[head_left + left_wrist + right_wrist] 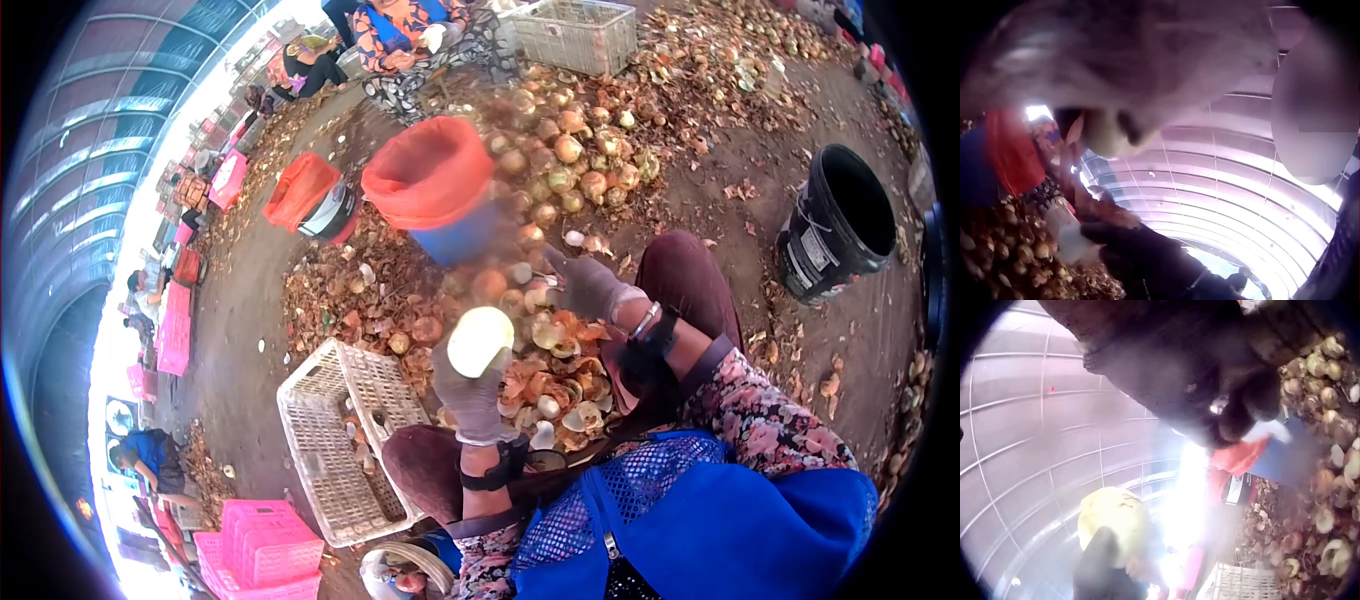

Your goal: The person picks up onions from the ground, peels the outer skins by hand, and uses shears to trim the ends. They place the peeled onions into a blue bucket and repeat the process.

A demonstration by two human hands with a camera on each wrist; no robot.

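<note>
Left grip (472,398) holds one peeled onion (481,341).

Dirt floor (235,390) being sheltered by a ribbed, arched roof (90,130)
Along the roof's lower edge, glaring light (113,340) is being admitted.

Two hands (472,400) (592,285), one held onion (481,341), two nearby red-lined buckets (455,232) (328,212)
</note>
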